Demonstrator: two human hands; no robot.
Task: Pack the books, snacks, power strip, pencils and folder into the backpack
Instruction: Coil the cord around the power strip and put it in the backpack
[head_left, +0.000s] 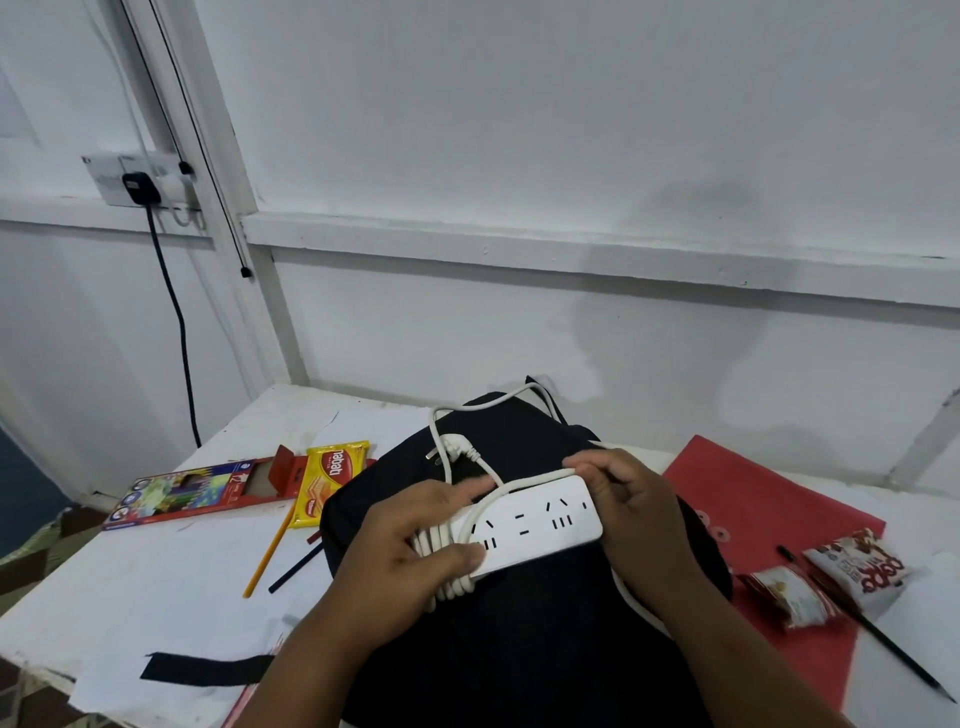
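**Count of items in view**

One white plastic power strip (540, 522) with its white cord. One black fabric backpack (498, 623). One red flat folder (748, 499). Three snack packets: one yellow wafer packet (326, 480) and two red-and-white ones (789, 595) (857, 564). One red cardboard pencil box (200, 491). Three loose pencils: orange (267, 553), dark blue (296, 567), black (878, 631).

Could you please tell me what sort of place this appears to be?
Probably a plain room at home or a study corner: a white table against a white panelled wall, a wall socket with a charger plugged in.
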